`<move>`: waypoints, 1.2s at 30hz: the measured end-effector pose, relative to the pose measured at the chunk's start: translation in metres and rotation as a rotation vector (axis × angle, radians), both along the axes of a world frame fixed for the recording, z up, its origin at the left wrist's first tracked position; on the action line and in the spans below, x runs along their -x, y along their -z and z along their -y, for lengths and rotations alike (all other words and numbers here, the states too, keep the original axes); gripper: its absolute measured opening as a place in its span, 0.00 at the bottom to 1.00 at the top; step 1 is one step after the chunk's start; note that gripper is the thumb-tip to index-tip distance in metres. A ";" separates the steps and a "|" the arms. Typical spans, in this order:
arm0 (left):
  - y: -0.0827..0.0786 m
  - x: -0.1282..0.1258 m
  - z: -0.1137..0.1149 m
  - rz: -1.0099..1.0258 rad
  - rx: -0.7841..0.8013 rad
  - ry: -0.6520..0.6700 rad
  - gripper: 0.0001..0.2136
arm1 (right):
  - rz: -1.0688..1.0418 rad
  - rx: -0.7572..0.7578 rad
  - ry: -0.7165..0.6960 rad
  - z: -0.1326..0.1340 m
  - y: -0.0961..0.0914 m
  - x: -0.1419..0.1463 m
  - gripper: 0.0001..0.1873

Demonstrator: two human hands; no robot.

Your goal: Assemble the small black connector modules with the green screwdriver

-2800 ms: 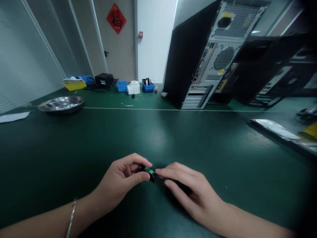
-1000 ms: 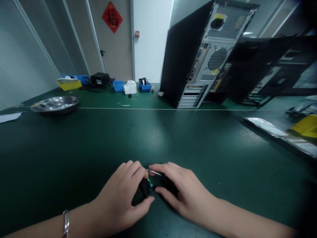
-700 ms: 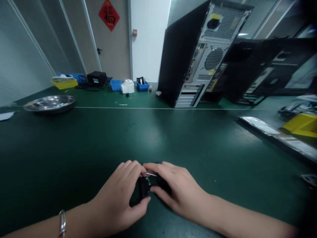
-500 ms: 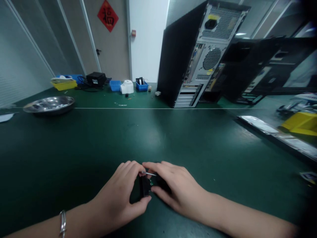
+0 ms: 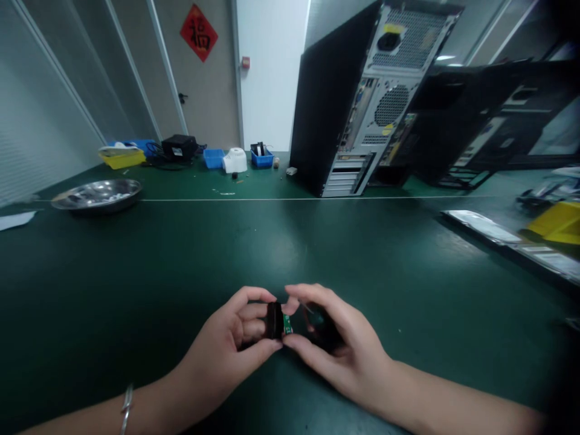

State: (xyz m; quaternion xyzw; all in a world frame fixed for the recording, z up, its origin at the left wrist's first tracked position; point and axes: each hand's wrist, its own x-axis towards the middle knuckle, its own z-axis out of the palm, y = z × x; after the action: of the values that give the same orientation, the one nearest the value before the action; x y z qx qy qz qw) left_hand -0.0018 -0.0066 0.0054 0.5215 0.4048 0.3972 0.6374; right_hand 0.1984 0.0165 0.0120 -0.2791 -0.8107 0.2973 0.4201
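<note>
My left hand [image 5: 235,338] is closed on a small black plastic casing [image 5: 274,320], gripped between the fingertips above and the thumb below. A narrow green circuit board [image 5: 287,324] shows at the casing's right side. My right hand [image 5: 344,332] has its fingertips and thumb at the board's two ends. Tucked in the right palm is a dark-handled screwdriver [image 5: 319,320], its thin metal shaft pointing up and left, away from the casing. How far the board sits inside the casing cannot be made out.
Both hands are above a green table mat [image 5: 203,241]. A metal bowl [image 5: 131,192] with small parts stands at the left. Computer towers [image 5: 335,109] stand at the back right. Blue bins [image 5: 214,159] and a black adapter [image 5: 177,147] lie along the far edge; a long metal-topped strip [image 5: 484,228] lies right.
Both hands have shifted slightly up and right with the casing. The screwdriver's shaft has swung away from the casing into the right hand, and more of the green board shows.
</note>
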 end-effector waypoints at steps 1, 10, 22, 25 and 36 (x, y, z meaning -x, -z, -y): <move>0.000 0.000 0.001 -0.016 -0.005 0.009 0.17 | 0.007 -0.011 -0.009 0.001 0.000 0.001 0.25; 0.000 -0.001 0.005 -0.116 -0.050 0.000 0.16 | 0.028 -0.054 -0.025 -0.001 0.002 0.003 0.25; -0.006 0.000 0.004 -0.026 -0.009 -0.010 0.12 | 0.219 -0.293 0.024 0.001 -0.002 0.003 0.22; -0.004 0.000 0.003 -0.009 -0.008 -0.020 0.12 | 0.229 -0.320 -0.006 0.002 -0.001 0.002 0.23; -0.009 0.003 0.000 -0.019 -0.008 -0.030 0.10 | 0.066 -0.187 -0.034 -0.001 -0.003 -0.001 0.22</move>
State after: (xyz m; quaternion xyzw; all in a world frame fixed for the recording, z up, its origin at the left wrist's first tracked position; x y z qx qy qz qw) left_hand -0.0048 -0.0069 0.0142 0.5219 0.4169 0.4034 0.6254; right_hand 0.1996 0.0173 0.0146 -0.2344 -0.8530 0.2179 0.4123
